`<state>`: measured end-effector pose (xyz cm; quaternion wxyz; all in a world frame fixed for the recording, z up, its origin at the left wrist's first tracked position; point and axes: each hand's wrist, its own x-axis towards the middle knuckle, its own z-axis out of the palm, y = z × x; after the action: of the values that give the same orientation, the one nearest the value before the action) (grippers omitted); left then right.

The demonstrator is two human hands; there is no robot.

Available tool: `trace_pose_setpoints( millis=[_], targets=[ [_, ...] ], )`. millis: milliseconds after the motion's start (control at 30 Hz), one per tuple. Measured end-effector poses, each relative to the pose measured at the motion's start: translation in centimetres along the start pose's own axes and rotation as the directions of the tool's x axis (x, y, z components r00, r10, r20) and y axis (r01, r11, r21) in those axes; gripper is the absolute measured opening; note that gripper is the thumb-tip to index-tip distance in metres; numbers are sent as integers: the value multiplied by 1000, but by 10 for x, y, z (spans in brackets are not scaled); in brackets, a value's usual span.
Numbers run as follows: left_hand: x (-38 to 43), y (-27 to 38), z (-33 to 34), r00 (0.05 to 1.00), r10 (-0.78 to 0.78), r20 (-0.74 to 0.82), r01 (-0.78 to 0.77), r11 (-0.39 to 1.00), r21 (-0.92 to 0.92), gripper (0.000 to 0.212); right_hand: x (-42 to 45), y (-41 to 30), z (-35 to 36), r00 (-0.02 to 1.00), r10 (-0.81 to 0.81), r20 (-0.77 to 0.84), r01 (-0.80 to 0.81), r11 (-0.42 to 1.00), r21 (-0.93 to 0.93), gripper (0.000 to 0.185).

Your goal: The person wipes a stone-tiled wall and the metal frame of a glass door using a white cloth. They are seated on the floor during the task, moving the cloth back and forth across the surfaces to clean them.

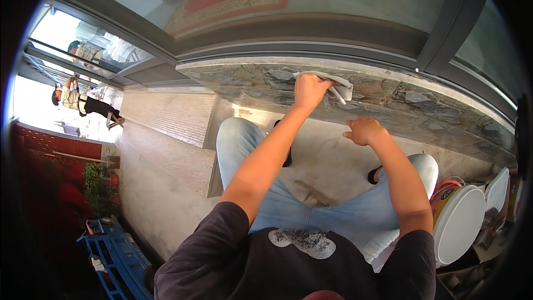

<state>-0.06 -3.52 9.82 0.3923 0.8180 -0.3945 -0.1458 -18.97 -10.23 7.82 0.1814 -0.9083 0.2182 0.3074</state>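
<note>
My left hand (pixel 310 91) grips a light grey cloth (pixel 343 86) and presses it on the stone-patterned face of a low wall (pixel 377 87), just under its pale top edge. Part of the cloth hangs loose to the right of the fingers. Lower and to the right, my right hand (pixel 365 130) hovers in front of the same wall with its fingers partly bent and nothing in them. My knees in light blue jeans are spread on either side, over a pale concrete floor.
A grey-framed window (pixel 308 29) rises above the wall. Ribbed steps (pixel 166 116) lie to the left. A white-lidded bucket (pixel 460 225) and boxes stand at my right. A blue metal cart (pixel 120 258) and a potted plant (pixel 95 181) are at lower left. Another person (pixel 79 100) is farther off.
</note>
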Motion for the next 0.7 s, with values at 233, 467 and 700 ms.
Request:
trace_pose_setpoints(
  millis=[233,467,700],
  targets=[
    [36,-104,-95,999,6,-43,-12,987,-160,16,-13,-3,-7,990,-80,-119,87,995,54,48],
    [21,-28,-55,996,21,82,5,954,-299,18,-18,-17,2,968,-214,-134,210,977,-39,47],
    [-10,77,99,988,48,147,30,873,-488,16,-16,-15,19,971,-212,108,211,977,23,52]
  ],
)
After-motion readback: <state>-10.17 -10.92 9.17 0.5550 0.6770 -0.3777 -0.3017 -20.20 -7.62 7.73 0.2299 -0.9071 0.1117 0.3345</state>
